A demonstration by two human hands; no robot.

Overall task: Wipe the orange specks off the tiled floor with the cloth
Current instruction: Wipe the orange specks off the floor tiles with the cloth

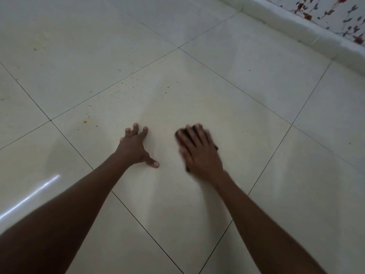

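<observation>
Orange specks [85, 122] dot the pale tiled floor [227, 107], scattered from the left of my left hand up toward a small pair of orange specks [167, 89] farther off. My left hand [136, 147] rests flat on the tile with fingers spread. My right hand [199, 151] lies blurred with straight fingers pressing a dark cloth [182, 133] onto the tile; only the cloth's edges show around the hand. The specks lie ahead and to the left of the cloth.
A white skirting ledge [300, 24] runs along the upper right, below a wall with a red and grey flower pattern [335, 14]. Dark grout lines cross the floor. A bright glare streak [33, 192] lies at the left.
</observation>
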